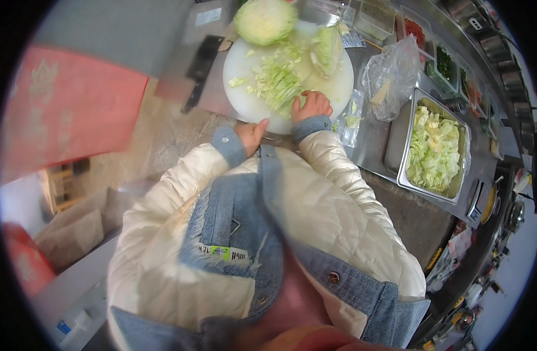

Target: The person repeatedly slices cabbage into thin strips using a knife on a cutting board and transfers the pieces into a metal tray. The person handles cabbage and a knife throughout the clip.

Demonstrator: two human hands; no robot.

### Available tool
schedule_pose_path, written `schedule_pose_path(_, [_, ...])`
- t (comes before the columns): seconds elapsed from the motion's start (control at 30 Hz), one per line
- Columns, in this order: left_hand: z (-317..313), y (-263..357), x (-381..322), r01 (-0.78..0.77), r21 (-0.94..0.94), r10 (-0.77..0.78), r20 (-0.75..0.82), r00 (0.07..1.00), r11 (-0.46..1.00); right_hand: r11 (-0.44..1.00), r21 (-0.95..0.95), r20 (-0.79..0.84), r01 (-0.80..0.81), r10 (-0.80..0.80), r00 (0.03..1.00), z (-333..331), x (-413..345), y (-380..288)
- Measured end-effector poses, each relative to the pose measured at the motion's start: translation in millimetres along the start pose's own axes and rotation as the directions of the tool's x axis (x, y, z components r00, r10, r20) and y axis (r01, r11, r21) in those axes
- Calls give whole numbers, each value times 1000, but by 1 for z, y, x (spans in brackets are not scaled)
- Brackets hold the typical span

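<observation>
My left hand [251,135] is closed at the near edge of a round white cutting board [240,103], its thumb along the near end of a thin knife blade [290,95]. The handle is hidden in the hand. The blade slants away over chopped cabbage [273,79]. My right hand [313,106] is on the board's near right part, fingers curled, close beside the blade and some cut cabbage; what lies under the palm is hidden. A large cut cabbage [266,21] sits at the board's far left edge, and a cabbage wedge [326,52] lies at the far right.
A cleaver [202,66] lies left of the board. To the right are a crumpled clear plastic bag [393,74] and a steel pan [404,171] of cut cabbage. Clear containers, one with chopped greens [443,63], line the counter's far right. A red cloth-like sheet [75,105] is at left.
</observation>
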State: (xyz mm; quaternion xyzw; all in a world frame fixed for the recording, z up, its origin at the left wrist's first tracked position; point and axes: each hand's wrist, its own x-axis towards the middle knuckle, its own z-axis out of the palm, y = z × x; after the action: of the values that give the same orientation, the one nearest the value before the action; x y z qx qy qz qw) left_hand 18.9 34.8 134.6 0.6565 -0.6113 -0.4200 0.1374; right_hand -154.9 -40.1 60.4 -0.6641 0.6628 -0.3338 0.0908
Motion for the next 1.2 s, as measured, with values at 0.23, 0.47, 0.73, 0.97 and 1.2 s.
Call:
schedule_pose_path(0.23, [30,-23,49,15,-36,-16,-28,999,999,1000,-7,88,-5,6,996,1,1,0])
schedule_pose_path(0.47, [-6,9,15,123,-308,-106,71,992,943,999,29,-61,27,-25,998,-8,-7,7])
schedule_pose_path(0.73, [12,1,6,-7,81,9,-21,1000,997,999,-32,24,-9,10,1000,-7,-6,10])
schedule_pose_path(0.97, [22,-11,36,-37,-157,41,21,999,987,1000,-14,18,9,-9,1000,-11,-10,10])
schedule_pose_path(1.2, [-1,11,3,84,-252,-84,11,996,964,996,-26,-30,91,-92,995,-21,-10,16])
